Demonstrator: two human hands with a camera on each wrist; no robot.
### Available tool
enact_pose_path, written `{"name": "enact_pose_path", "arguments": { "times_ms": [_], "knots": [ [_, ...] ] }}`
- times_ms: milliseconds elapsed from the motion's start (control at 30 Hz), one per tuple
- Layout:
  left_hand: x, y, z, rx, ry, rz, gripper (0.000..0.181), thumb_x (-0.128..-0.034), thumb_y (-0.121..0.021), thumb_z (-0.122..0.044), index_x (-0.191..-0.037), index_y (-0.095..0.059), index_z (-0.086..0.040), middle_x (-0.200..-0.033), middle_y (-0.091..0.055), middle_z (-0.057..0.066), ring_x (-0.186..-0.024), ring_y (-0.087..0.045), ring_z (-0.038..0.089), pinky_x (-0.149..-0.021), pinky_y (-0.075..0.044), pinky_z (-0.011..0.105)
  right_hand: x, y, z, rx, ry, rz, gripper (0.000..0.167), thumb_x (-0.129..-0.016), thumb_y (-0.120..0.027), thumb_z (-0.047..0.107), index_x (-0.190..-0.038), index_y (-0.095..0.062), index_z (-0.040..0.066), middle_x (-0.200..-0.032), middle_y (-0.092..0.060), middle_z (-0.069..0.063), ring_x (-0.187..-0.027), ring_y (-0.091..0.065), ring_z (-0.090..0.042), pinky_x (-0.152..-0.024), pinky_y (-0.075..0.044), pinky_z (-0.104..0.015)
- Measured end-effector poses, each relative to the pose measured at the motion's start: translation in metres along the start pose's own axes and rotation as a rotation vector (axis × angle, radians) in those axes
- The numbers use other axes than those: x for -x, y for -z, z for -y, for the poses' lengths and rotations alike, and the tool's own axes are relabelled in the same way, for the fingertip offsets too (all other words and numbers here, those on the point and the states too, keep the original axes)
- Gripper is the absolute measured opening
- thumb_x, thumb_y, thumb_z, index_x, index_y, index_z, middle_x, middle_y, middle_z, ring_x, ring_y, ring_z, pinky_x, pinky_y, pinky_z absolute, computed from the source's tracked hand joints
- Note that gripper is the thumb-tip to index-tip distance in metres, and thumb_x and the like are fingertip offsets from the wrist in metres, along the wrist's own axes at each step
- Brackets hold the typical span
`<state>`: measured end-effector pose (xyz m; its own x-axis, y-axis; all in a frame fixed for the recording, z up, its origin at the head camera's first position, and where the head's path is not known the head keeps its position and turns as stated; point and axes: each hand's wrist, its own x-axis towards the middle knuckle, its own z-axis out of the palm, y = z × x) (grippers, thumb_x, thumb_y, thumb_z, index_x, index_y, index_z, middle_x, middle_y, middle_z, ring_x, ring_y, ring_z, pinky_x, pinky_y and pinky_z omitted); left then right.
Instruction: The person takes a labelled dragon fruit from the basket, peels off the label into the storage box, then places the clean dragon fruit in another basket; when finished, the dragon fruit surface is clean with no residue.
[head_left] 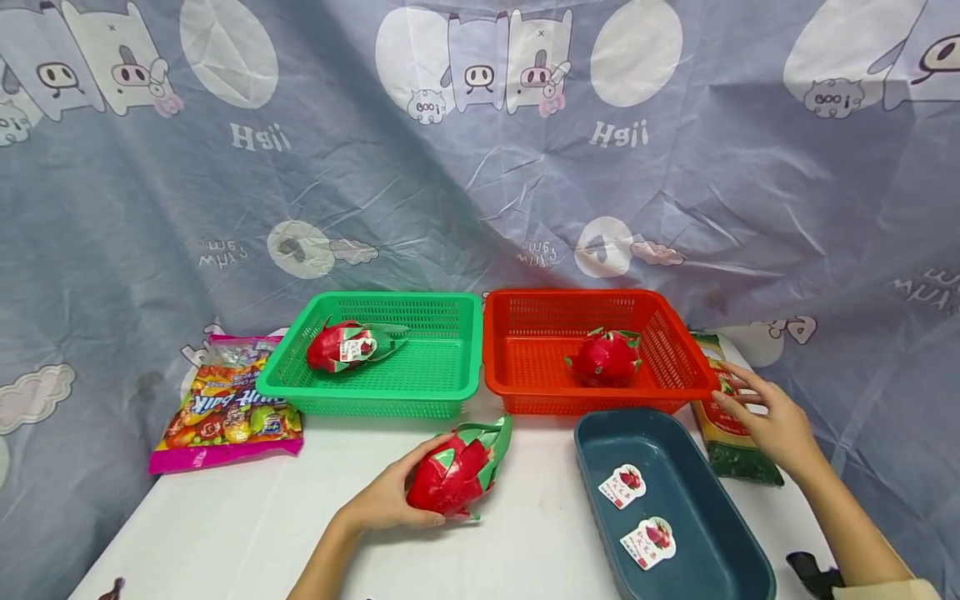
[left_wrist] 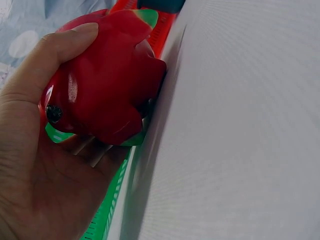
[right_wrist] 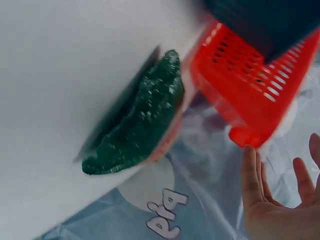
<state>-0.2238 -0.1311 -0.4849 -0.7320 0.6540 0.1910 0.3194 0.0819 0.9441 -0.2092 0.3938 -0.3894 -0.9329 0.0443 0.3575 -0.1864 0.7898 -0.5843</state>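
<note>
The red basket (head_left: 600, 404) stands at the back of the white worktop (head_left: 487, 558), and nearly everything else gathers around it. In front of it, toward its left end, the left hand (head_left: 382, 498) grips a dragon fruit (head_left: 452, 477), the thumb laid along one side and the other fingers curled beneath. The fruit's green leaves point toward the red basket; whether its underside touches the worktop I cannot tell.

At the red basket's front right corner is the right hand (head_left: 772, 421), its fingers spread wide and holding nothing. The tips lie right by the rim, but contact is hard to make out. Below that hand, on the basket's right side, lies a packet (head_left: 738, 446) with a dark green end and a red and yellow face.

Inside the red basket, right of its middle, sits a second dragon fruit (head_left: 606, 360). Just left of the red basket is a green basket (head_left: 375, 406), with a third dragon fruit (head_left: 326, 350) on its side, bearing a white label (head_left: 357, 344). Farther left is a pink-edged candy bag (head_left: 225, 408). In front of the red basket's right half, a dark blue tray (head_left: 701, 508) holds two fruit-printed stickers (head_left: 648, 542). Behind the red basket hangs a grey-blue cloth (head_left: 450, 192) with cartoon pigs.
</note>
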Motion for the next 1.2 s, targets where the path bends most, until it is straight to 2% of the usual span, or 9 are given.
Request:
{"name": "enact_pose_path", "arguments": {
  "times_ms": [100,267,567,700,800,900,1033,1133,1200],
  "knots": [
    [0.0,0.0,0.001,0.008,-0.01,-0.001,0.095,-0.0688,-0.081,-0.011,-0.145,-0.027,-0.025,-0.143,-0.031,0.0,-0.125,-0.036,0.027,-0.088,-0.048,0.035,-0.009,-0.011,-0.013,-0.032,-0.012,0.015,0.056,-0.092,-0.056,0.029,-0.141,-0.037,0.009,-0.115,-0.051,-0.032,-0.094,-0.056,-0.048,-0.059,-0.054,-0.042],
    [0.0,-0.001,0.002,0.008,-0.021,0.014,0.093,-0.071,-0.079,-0.011,-0.146,-0.025,-0.023,-0.143,-0.031,0.001,-0.125,-0.034,0.029,-0.086,-0.049,0.036,-0.014,-0.024,-0.033,-0.198,-0.101,0.076,0.055,-0.095,-0.05,0.032,-0.143,-0.033,0.012,-0.112,-0.052,-0.033,-0.076,-0.065,-0.019,-0.06,-0.054,-0.027],
    [-0.001,-0.003,-0.004,0.036,0.007,-0.023,0.092,-0.0683,-0.08,-0.008,-0.143,-0.03,-0.025,-0.138,-0.037,0.002,-0.122,-0.037,0.029,-0.085,-0.05,0.036,-0.015,-0.034,-0.043,-0.396,-0.077,0.076,0.05,-0.096,-0.05,0.022,-0.143,-0.035,0.013,-0.092,-0.059,0.019,-0.078,-0.065,-0.008,-0.062,-0.055,-0.028],
    [-0.005,-0.002,-0.017,0.153,-0.048,0.022,0.09,-0.0678,-0.079,-0.003,-0.143,-0.031,-0.019,-0.137,-0.038,0.008,-0.122,-0.038,0.03,-0.086,-0.049,0.042,-0.015,-0.034,-0.046,-0.424,-0.082,0.087,0.05,-0.096,-0.049,0.019,-0.143,-0.034,0.011,-0.093,-0.057,0.024,-0.079,-0.063,-0.005,-0.063,-0.055,-0.027],
    [-0.012,-0.002,-0.039,0.214,-0.129,0.086,0.09,-0.0676,-0.077,0.0,-0.143,-0.03,-0.012,-0.137,-0.037,0.014,-0.121,-0.039,0.033,-0.084,-0.049,0.046,-0.013,-0.034,-0.048,-0.444,-0.089,0.102,0.051,-0.096,-0.05,0.019,-0.144,-0.033,0.013,-0.094,-0.057,0.025,-0.079,-0.064,-0.005,-0.064,-0.055,-0.026],
    [-0.03,-0.003,-0.07,0.194,-0.235,0.088,0.09,-0.0671,-0.077,0.0,-0.143,-0.028,-0.01,-0.136,-0.037,0.015,-0.12,-0.04,0.032,-0.083,-0.049,0.046,-0.013,-0.034,-0.048,-0.461,-0.083,0.116,0.052,-0.096,-0.05,0.019,-0.144,-0.032,0.012,-0.095,-0.057,0.026,-0.08,-0.063,-0.003,-0.064,-0.054,-0.026],
    [-0.07,-0.008,-0.12,0.082,-0.338,-0.026,0.091,-0.0632,-0.075,0.007,-0.139,-0.028,-0.009,-0.134,-0.037,0.012,-0.121,-0.038,0.028,-0.083,-0.05,0.042,-0.014,-0.034,-0.047,-0.486,-0.063,0.134,0.052,-0.096,-0.049,0.017,-0.144,-0.03,0.009,-0.099,-0.056,0.026,-0.084,-0.062,0.001,-0.065,-0.054,-0.028],
    [-0.109,-0.011,-0.151,-0.039,-0.353,-0.111,0.089,-0.0609,-0.074,0.009,-0.135,-0.028,-0.006,-0.132,-0.038,0.012,-0.121,-0.039,0.026,-0.085,-0.05,0.037,-0.016,-0.034,-0.047,-0.529,-0.062,0.148,0.052,-0.097,-0.047,0.016,-0.145,-0.029,0.009,-0.099,-0.057,0.025,-0.085,-0.063,0.0,-0.066,-0.054,-0.028],
    [-0.141,-0.01,-0.153,-0.109,-0.337,-0.139,0.088,-0.0604,-0.075,0.006,-0.135,-0.029,-0.009,-0.133,-0.039,0.01,-0.119,-0.041,0.025,-0.084,-0.05,0.034,-0.017,-0.034,-0.049,-0.564,-0.063,0.158,0.051,-0.097,-0.047,0.015,-0.145,-0.029,0.01,-0.1,-0.058,0.023,-0.085,-0.063,-0.001,-0.066,-0.054,-0.027]
  ]
}}
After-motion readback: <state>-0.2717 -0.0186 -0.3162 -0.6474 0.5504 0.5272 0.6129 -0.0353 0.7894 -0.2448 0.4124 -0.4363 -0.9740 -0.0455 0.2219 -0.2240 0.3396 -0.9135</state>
